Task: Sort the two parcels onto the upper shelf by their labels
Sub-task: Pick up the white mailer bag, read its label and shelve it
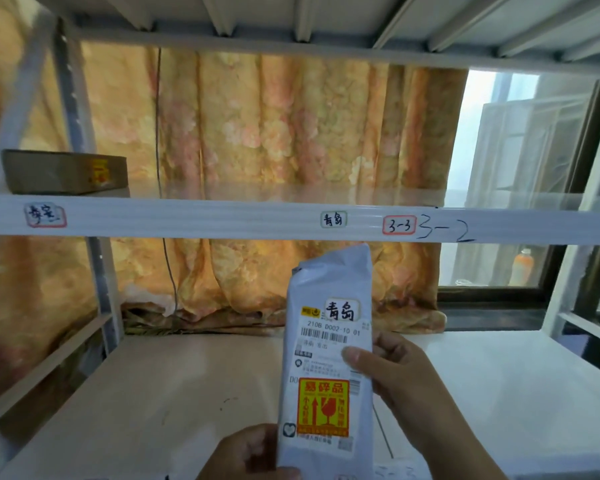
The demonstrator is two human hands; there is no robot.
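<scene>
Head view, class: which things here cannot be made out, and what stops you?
- Left shelf tag: handwriting blurred.
- Box sticker: blurred, too small.
- Parcel address lines: too small; right hand thumb covers some.
- Left hand: cut off by bottom edge, fingers behind parcel.

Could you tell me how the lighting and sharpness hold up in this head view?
Head view: backlit by the bright window; the white parcel in both hands is sharp; the cardboard box is soft; the shelf rail bows from wide-angle distortion.
</scene>
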